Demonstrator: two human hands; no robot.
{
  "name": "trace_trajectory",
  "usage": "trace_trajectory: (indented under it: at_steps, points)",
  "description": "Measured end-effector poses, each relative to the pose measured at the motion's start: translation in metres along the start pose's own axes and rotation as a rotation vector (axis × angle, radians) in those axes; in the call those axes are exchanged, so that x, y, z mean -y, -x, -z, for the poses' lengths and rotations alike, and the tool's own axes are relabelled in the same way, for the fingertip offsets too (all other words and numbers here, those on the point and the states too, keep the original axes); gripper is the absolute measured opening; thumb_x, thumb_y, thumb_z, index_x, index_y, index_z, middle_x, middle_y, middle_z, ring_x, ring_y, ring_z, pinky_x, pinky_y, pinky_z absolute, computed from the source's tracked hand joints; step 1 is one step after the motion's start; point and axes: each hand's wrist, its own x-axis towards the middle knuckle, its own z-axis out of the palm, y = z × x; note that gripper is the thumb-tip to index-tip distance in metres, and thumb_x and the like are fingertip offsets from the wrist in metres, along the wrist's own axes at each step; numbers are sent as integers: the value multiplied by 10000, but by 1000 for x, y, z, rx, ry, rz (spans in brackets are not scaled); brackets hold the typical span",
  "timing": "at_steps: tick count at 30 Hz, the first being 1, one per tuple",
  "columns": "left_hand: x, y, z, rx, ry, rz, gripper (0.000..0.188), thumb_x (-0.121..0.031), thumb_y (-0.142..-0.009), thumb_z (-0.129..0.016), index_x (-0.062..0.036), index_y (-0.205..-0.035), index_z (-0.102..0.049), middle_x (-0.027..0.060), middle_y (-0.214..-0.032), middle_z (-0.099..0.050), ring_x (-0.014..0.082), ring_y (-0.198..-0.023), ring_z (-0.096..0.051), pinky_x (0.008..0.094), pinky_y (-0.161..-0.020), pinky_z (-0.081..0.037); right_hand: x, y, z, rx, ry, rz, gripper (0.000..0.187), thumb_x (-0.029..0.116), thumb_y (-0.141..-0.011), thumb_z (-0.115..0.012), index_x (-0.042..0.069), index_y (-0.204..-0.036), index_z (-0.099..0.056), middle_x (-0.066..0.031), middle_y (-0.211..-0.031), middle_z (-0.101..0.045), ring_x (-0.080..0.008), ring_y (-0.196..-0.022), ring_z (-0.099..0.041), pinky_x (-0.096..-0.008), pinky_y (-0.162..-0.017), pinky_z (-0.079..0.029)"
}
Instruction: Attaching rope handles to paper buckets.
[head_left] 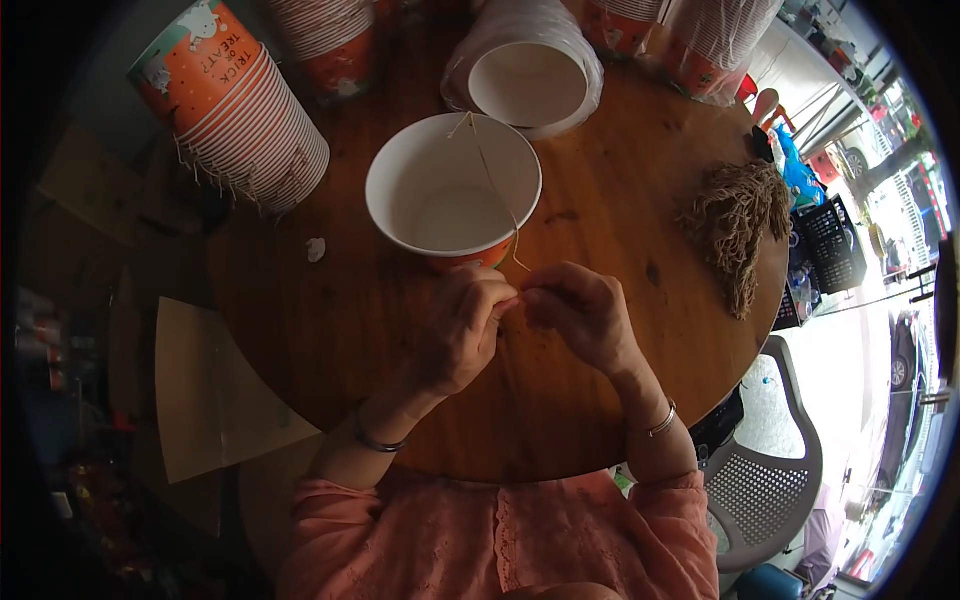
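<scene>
A white-lined paper bucket (400, 215) with an orange outside stands upright on the round wooden table, its mouth tilted toward me. From its far rim a thin string (487, 165) crosses the opening, passes over the near right rim and hangs down to my fingers. My left hand (466, 325) and my right hand (580, 312) meet just in front of the bucket, fingertips almost touching. Both are closed in a pinch at the string; its end is hidden between the fingers.
Nested orange paper buckets (235, 115) lean at the far left. Beyond my bucket lies a plastic-wrapped stack of white buckets (528, 85), with more stacks behind. A bundle of brown strings (735, 225) hangs over the table's right edge. A grey chair (765, 490) stands at right.
</scene>
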Motion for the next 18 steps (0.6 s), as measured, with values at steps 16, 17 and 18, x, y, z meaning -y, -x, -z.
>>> trace_trajectory:
  at_steps: [16,17,18]
  points:
    - [33,-25,69,150,-549,-10,234,-26,-796,-672,-80,-1019,-628,59,-1002,-654,277,-1046,-600,461,-1020,-352,-3,-8,24,-696,-248,349,70,56,-967,-532,-6,-967,-566,-75,-814,-629,-118,-685,-610,-245,-603,-502]
    - [35,-24,68,96,-515,-45,222,-46,-777,-715,-69,-987,-647,69,-938,-664,267,-939,-626,426,-913,-436,0,-9,22,-790,-125,405,64,40,-965,-526,-9,-974,-567,-84,-847,-636,-122,-713,-622,-248,-617,-510]
    - [32,-21,65,100,-513,-49,222,-46,-777,-715,-69,-987,-647,69,-938,-664,267,-939,-626,426,-913,-436,3,-7,19,-764,-9,480,46,-19,-925,-540,-13,-958,-573,-114,-927,-639,-159,-798,-642,-280,-682,-529]
